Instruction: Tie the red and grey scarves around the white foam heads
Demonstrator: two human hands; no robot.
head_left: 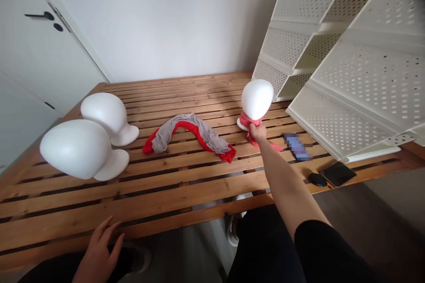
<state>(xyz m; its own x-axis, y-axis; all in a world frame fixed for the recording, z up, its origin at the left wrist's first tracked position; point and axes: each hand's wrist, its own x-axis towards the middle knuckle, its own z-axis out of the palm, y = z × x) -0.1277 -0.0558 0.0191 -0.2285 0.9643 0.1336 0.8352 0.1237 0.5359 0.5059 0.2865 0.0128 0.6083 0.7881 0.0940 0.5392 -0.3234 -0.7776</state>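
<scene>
My right hand (258, 132) reaches far across the slatted wooden table (186, 203) and is closed on a pink scarf (247, 120) wrapped round the neck of a white foam mannequin head (256, 98). A loose end of the scarf trails to the right of my wrist. My left hand (99, 247) rests open at the table's near edge, fingers spread, holding nothing. A red and a grey scarf (192, 135) lie bunched together in the table's middle.
Two more white mannequin heads (79, 148) (108, 115) lie at the left. A white perforated shelf unit (348, 62) leans over the right end. Near it lie a blurred object (299, 147), a black phone (338, 173) and a small black item (317, 179). A white door (36, 53) stands at left.
</scene>
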